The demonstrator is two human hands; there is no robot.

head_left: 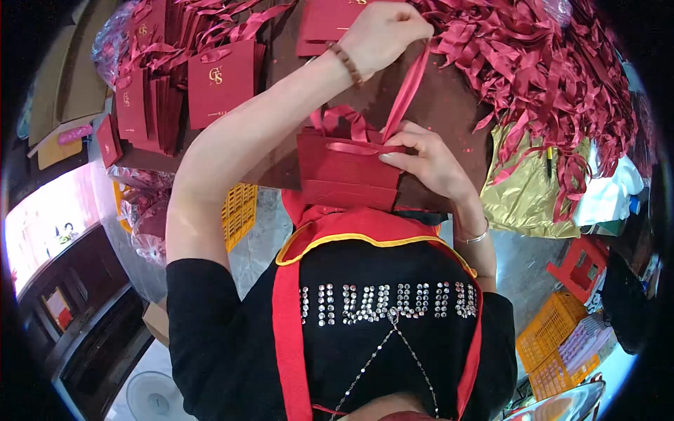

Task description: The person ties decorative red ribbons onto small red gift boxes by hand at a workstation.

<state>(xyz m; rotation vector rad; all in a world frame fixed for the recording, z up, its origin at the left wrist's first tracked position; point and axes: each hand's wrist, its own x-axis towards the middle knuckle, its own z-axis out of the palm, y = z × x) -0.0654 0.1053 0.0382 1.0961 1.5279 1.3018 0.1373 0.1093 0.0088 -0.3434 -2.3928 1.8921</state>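
Note:
A small dark red paper gift bag stands at the table's near edge, close to my apron. My left hand is raised beyond it, fingers closed on the upper end of a red ribbon. That ribbon runs taut down to the bag's top edge. There, my right hand pinches the bag's right top corner, thumb in front and fingers behind, where the ribbon meets it. Another ribbon loop rises from the bag's left part. What lies under my right fingertips is partly hidden.
Finished-looking red bags with gold print stand in rows at the left. More flat red bags lie beyond my left wrist. A large heap of red ribbons covers the right, beside gold wrapping. Yellow crates stand lower right.

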